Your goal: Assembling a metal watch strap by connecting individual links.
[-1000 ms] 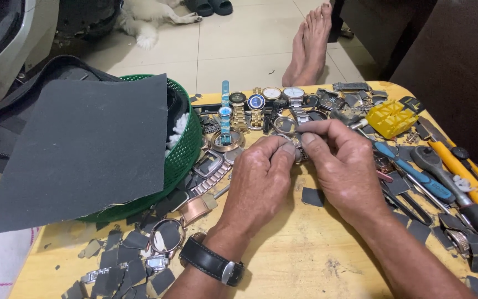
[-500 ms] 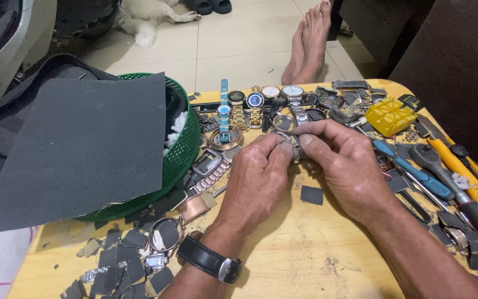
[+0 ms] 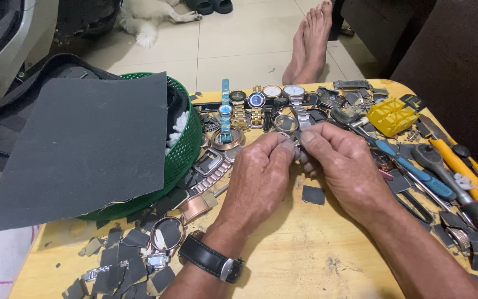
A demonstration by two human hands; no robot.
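While both hands pinch it from either side, the small metal watch part (image 3: 297,145) sits just past the middle of the wooden table (image 3: 305,254). Left hand (image 3: 258,182) and right hand (image 3: 344,169) are both closed on it, fingertips touching. I'd keep wrists planted on the table, well short of the row of watches (image 3: 261,102) at its far edge.
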